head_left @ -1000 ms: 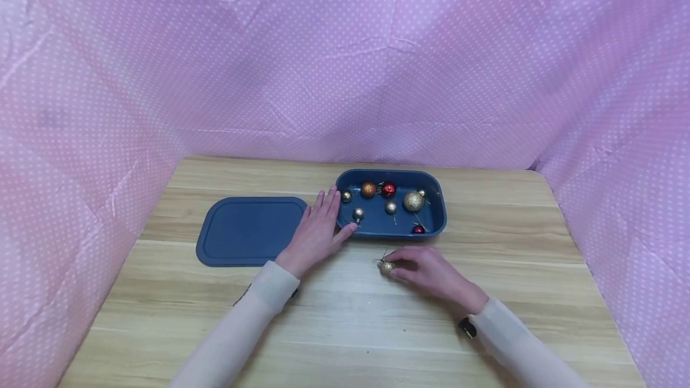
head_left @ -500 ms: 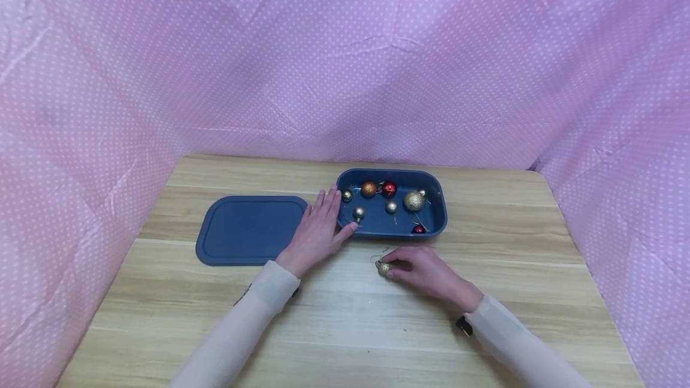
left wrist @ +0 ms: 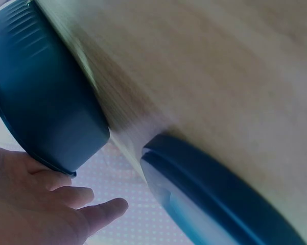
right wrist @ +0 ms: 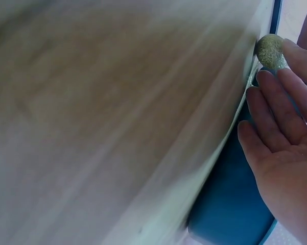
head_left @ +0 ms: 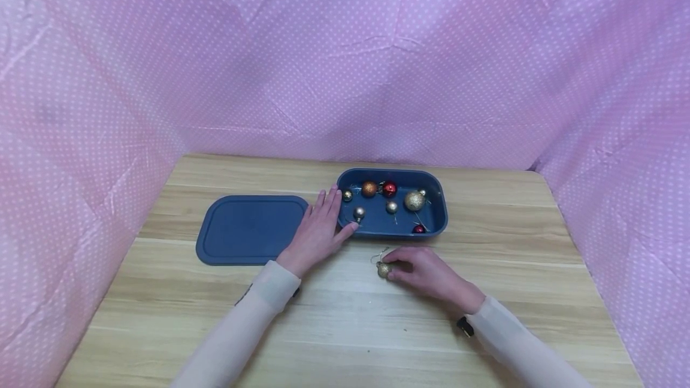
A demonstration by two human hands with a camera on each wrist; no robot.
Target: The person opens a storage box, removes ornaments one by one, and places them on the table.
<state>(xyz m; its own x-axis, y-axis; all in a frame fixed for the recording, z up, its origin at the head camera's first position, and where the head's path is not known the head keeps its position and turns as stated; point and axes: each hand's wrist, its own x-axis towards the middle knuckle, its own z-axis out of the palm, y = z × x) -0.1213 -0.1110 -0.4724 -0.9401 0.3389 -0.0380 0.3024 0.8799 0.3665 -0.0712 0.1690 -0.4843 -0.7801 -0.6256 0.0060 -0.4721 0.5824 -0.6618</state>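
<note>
right hand (head_left: pixel 428 274) pinches gold ball (head_left: pixel 384 269), moved a bit left | left hand (head_left: pixel 318 232) flat on blue box (head_left: pixel 439 220), same | ball not lifted yet

Left hand (left wrist: pixel 36 204) with straight fingers (left wrist: pixel 104 212) beside blue container (left wrist: pixel 46 107); blue lid (left wrist: pixel 214 204) on wooden table (left wrist: pixel 219 76).

A: How does the light fall in the head view?

B: Even and soft. The wooden table (head_left: pixel 345 328) is bright, with only faint shadows under the sleeves. Glints sit on the shiny baubles inside the blue container (head_left: pixel 438 220).

A: And the sharpness?

B: The head view is crisp near the container, with the pink backdrop (head_left: pixel 345 64) bowing slightly toward the edges. Both wrist views are blurred; the wood grain is smeared and dimmer.
</note>
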